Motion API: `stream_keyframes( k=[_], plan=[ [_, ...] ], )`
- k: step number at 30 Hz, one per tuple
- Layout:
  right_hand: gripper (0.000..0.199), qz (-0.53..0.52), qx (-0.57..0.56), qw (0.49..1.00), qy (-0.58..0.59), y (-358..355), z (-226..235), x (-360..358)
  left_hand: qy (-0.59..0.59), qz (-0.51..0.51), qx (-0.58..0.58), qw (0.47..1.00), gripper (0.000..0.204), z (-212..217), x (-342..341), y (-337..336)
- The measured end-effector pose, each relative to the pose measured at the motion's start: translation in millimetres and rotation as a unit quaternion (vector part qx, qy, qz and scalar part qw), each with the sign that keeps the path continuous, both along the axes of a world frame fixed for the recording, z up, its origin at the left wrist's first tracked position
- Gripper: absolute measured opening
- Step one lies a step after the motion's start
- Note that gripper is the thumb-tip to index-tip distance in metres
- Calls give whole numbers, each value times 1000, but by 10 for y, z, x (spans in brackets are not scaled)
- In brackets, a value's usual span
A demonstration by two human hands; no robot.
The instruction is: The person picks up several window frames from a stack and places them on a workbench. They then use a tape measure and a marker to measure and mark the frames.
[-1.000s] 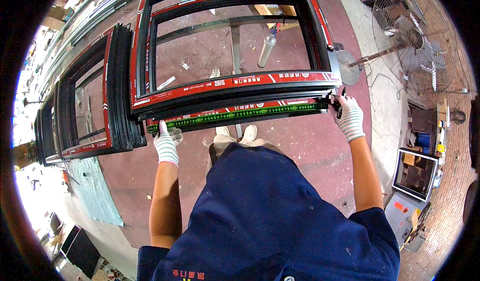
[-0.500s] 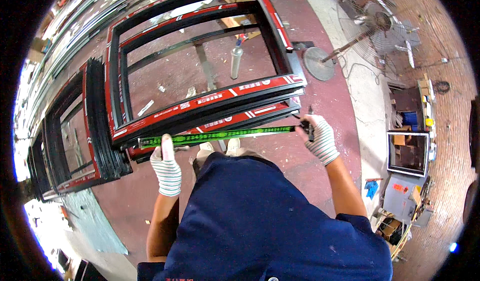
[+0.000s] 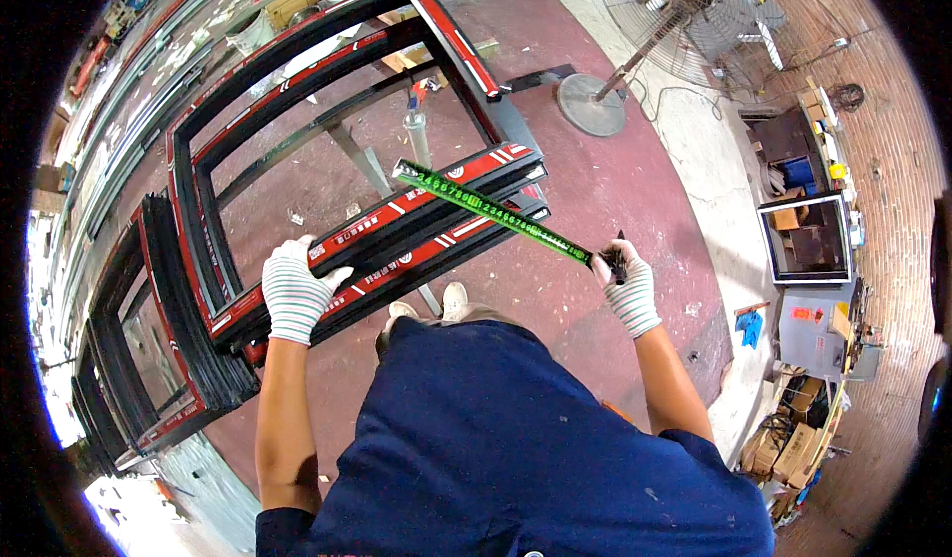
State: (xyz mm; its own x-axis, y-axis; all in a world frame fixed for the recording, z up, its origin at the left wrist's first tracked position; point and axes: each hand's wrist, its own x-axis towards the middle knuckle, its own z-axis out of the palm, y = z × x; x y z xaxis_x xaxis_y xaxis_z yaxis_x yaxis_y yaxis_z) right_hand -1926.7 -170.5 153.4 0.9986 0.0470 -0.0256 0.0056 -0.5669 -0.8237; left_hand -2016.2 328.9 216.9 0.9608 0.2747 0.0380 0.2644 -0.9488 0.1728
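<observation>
A stack of dark rectangular window frames with red protective strips lies in front of me. My left hand, in a striped knit glove, grips the near side of the upper frame, its thumb pointing right. In my gloved right hand is a tape measure, whose black case is mostly covered by the fingers. Its green blade runs out up and to the left, and the free end hangs over the near rail. A thin dark tip sticks up from the same hand; I cannot tell what it belongs to.
More dark frames lean at the left. Inside the stacked frame's opening stands a silvery tube. A pedestal fan is beyond the right corner. A white-edged frame and cardboard boxes are along the right.
My left hand has let go of the blade's end and taken hold of the frame. The blade has swung from nearly level to slanting up and left. My view has shifted right.
</observation>
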Motion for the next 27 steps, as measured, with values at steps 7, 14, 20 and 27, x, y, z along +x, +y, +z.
stream_keyframes(
  k=[7, 14, 20, 27],
  plan=[
    [28, -78, 44, 996, -13, -177, 44, -83, -76, -60, 21, 995, 66, -187, -154, -43],
    [25, -64, 79, 993, -52, -292, 148, 92, -24, -35, -10, 999, 70, -121, -201, -152],
    [22, -4, 71, 996, -62, 16, 261, 233, -68, -51, -13, 996, 69, -41, -298, -94],
    [19, 127, 182, 971, 84, 1115, 874, -201, -173, -152, -213, 949, 66, 274, -364, -254]
  ],
)
